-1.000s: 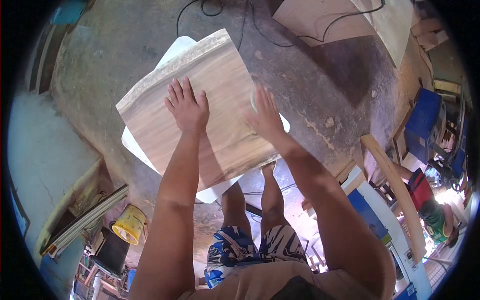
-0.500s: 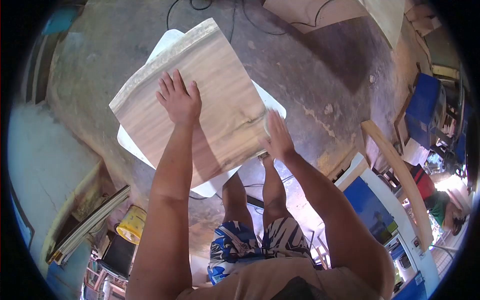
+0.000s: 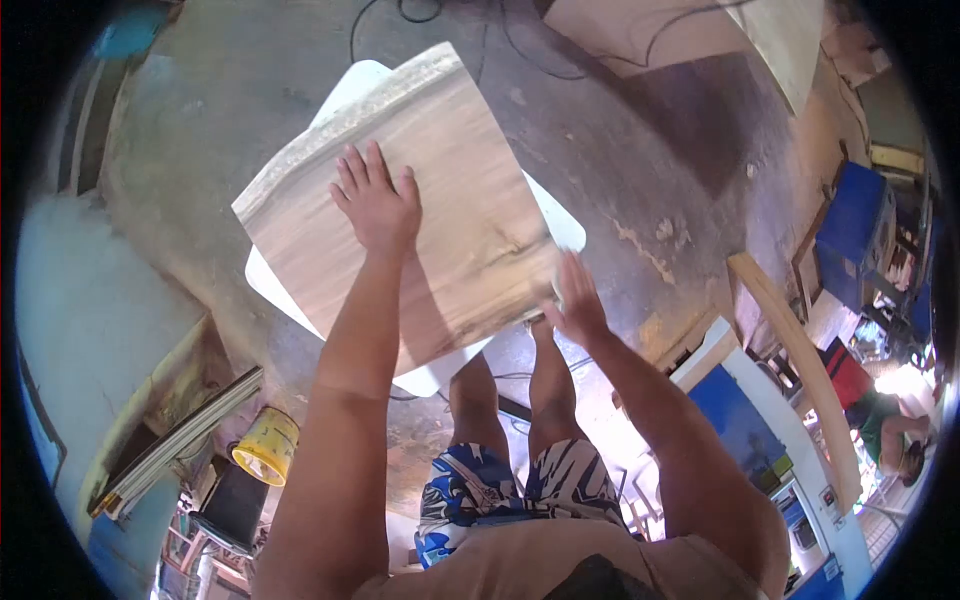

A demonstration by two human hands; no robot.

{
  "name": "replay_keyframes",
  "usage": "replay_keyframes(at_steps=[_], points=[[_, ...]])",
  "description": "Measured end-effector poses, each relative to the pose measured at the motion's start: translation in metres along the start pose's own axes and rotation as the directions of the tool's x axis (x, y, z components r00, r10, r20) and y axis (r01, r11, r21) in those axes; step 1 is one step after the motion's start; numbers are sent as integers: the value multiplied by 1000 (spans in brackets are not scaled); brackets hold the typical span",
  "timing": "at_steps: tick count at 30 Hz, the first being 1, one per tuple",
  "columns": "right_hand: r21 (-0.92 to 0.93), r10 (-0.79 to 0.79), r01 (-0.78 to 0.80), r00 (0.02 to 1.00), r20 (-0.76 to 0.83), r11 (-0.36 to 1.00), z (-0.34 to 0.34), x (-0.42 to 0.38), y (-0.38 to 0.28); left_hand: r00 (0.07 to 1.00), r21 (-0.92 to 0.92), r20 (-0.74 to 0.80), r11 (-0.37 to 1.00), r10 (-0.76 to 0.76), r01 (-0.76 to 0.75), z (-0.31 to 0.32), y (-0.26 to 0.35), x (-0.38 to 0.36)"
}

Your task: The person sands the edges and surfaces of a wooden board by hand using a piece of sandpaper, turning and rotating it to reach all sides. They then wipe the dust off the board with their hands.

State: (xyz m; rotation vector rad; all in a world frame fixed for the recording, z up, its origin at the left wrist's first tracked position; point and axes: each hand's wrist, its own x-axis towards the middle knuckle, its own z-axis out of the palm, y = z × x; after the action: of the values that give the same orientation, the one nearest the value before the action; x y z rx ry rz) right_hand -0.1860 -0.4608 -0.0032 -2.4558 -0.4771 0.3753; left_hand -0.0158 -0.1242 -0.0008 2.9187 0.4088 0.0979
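Note:
A wide wooden slab [image 3: 440,160] with one rough bark edge lies on a white plastic table [image 3: 425,380] on the dirt floor. My left hand [image 3: 377,200] presses flat on the middle of the slab, fingers spread. My right hand [image 3: 575,300] is at the slab's near right corner, palm down and blurred, with what may be a small pale pad under it; I cannot tell for sure. My bare legs and patterned shorts [image 3: 510,490] stand just below the table.
Black cables [image 3: 500,40] trail over the floor beyond the slab. Large light boards [image 3: 690,30] lie at the top right. A long plank [image 3: 790,360] leans at the right beside blue furniture [image 3: 850,230]. A yellow bucket [image 3: 265,447] sits lower left. Another person [image 3: 880,420] crouches far right.
My right hand has slid from the slab's upper right face down along the right side to its near corner. My left hand has stayed pressed in the same spot.

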Motion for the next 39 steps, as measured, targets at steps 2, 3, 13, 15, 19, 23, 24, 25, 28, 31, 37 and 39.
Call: replay_keyframes(at_steps=[2,3,13,15,19,23,24,25,28,31,37,39], points=[[-20,-32,32,999,12,999,2,-11,2,1000,15,17,1000,10,-11,-1,1,-1],[-40,4,-3,999,38,999,-1,-1,-1,1000,5,11,1000,8,-8,-4,2,-1],[-63,-71,60,980,-184,996,-31,357,-50,996,-6,92,1000,-17,18,-12,4,4],[-59,-58,48,981,-186,997,-30,372,-51,996,-9,92,1000,-16,16,-12,5,2],[-62,-8,-1,990,-142,998,-21,319,-42,992,-3,122,1000,-18,18,-14,2,5],[-183,47,-53,998,-39,982,-25,282,-41,990,4,135,1000,-28,28,-13,3,3],[-147,11,-25,996,-93,989,-26,300,-44,991,3,134,1000,-24,24,-13,3,3],[-110,-30,14,988,-149,994,-27,323,-47,992,7,127,1000,-24,24,-13,1,4],[-76,-14,2,987,-158,997,-33,387,-59,993,-8,113,1000,-20,21,-13,2,4],[-58,7,-17,986,-166,998,-33,378,-60,996,2,90,1000,-10,10,-12,1,3],[-145,64,-66,998,-15,987,-4,145,-20,997,13,79,1000,0,-1,-10,1,2],[-124,96,-90,994,43,988,-1,49,-10,997,2,76,1000,2,-2,-10,1,2]])
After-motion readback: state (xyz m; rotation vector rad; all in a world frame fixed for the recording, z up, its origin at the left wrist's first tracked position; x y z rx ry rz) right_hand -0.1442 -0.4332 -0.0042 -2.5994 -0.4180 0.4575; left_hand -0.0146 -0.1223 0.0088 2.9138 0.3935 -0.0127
